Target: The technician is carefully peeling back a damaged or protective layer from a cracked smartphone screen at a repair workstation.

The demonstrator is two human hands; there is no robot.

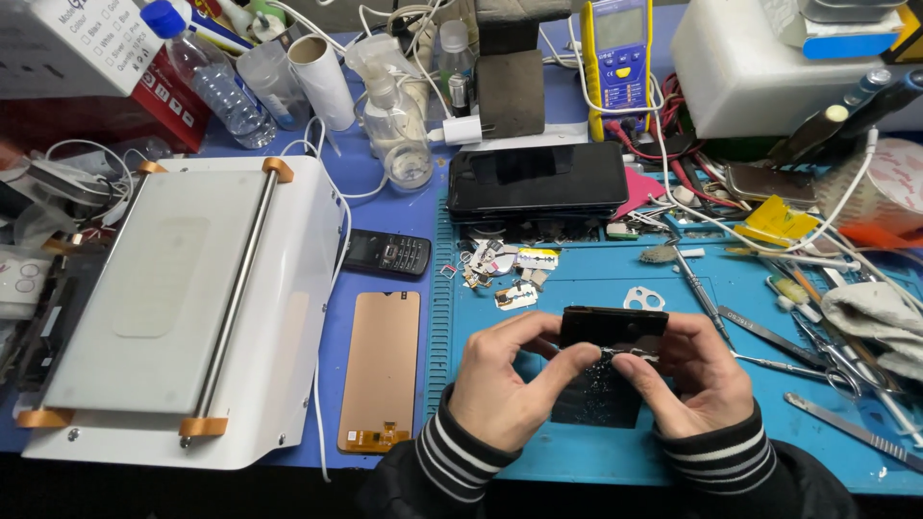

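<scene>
Left hand (500,384) and right hand (697,380) both closed around a dark phone (613,329), thumbs meeting at its cracked lower part.

The phone is held just above the blue mat (577,452), near the front edge of the surface. To do this well, I think a steady grip and small thumb pressure are best, since glass bits (598,384) show loose below.

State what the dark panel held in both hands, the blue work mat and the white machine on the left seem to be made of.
Dark panel: likely glass, glossy black, glinting fragments at its lower edge. Blue work mat: probably silicone or rubber, matte, moulded ridges. White machine: painted metal or plastic casing, smooth, with a grey plate and a metal rod.
</scene>
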